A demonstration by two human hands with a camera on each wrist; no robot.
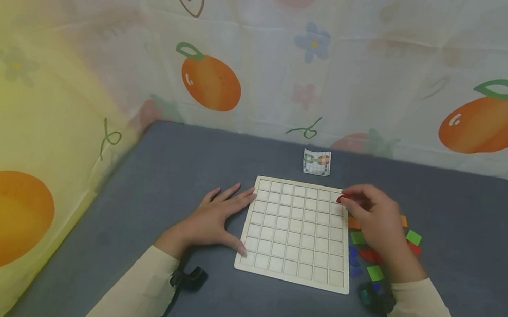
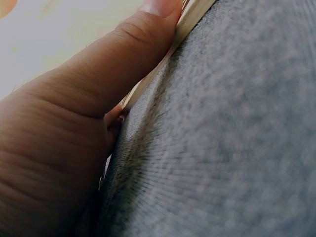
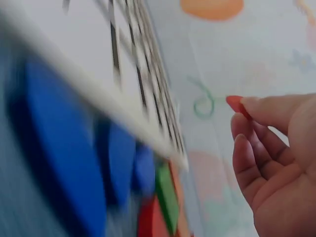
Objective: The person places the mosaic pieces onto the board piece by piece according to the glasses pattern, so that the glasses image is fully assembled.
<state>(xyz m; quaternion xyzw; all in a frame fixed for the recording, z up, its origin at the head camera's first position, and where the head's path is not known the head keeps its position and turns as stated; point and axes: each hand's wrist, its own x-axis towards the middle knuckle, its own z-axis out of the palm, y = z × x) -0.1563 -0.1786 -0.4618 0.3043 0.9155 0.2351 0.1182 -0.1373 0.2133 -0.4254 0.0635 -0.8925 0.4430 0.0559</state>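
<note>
A square wooden grid board point(image 1: 295, 230) lies on the table, its cells bare. My left hand point(image 1: 215, 221) rests along its left side, fingers spread, with fingertips and thumb touching the rim; the left wrist view shows the thumb point(image 2: 123, 54) against the board's edge. Over the board's far right corner, my right hand point(image 1: 376, 212) pinches a small red piece point(image 1: 343, 198) between thumb and fingers. In the right wrist view the red piece point(image 3: 238, 104) is held up off the table, mostly covered by the fingertips.
Right of the board lie loose coloured pieces, among them a green square point(image 1: 374, 273), a blue piece point(image 1: 354, 257) and a red piece point(image 1: 370, 255); the right arm hides some. A small pattern card point(image 1: 316, 162) lies behind the board. A printed curtain point(image 1: 262, 77) hangs beyond the table.
</note>
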